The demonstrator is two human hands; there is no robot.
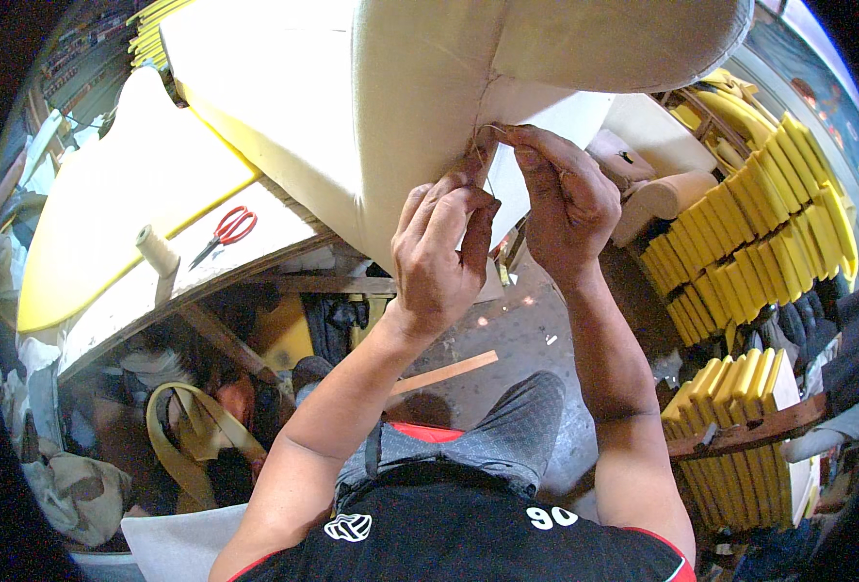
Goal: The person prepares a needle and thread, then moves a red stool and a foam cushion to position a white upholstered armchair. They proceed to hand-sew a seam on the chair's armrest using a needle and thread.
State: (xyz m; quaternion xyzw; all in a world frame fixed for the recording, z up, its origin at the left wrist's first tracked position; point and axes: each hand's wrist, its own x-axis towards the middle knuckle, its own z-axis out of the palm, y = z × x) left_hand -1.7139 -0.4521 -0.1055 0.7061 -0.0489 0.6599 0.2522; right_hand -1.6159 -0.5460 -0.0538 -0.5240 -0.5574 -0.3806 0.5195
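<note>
A large cream fabric-covered cushioned piece with a stitched seam reaches down in front of me. At its lower edge my left hand has its fingers curled and pressed together, close to the seam. A thin pale thread runs down toward its fingertips. My right hand is closed too, its fingertips pinched beside the seam at the thread's upper end. Whether a needle is in its grip is too small to tell. The fingers partly hide the seam's end.
On the pale worktable to the left are red-handled scissors, a thread spool and a yellow-edged white panel. Stacked yellow foam pieces fill the right side. A wooden strip lies on the floor below.
</note>
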